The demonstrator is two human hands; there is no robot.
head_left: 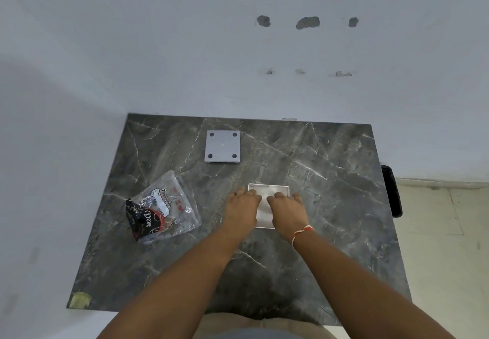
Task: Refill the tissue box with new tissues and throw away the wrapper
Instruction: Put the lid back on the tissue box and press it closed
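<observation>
A white square tissue box (275, 188) sits open on the dark marble table (330, 206), with white tissues (264, 206) showing inside it. My left hand (242, 205) lies on the box's left side, fingers flat on the tissues. My right hand (287, 210) presses down on the tissues at the right side; a red and white thread circles its wrist. The box's grey lid (223, 146) lies upside down, four dark feet up, at the back of the table. The clear plastic wrapper (164, 207) with black and red print lies empty to the left of my hands.
White walls bound the table at the back and the left. A black bin (394, 193) stands on the floor just past the table's right edge. A patch of tape (80, 300) marks the front left corner.
</observation>
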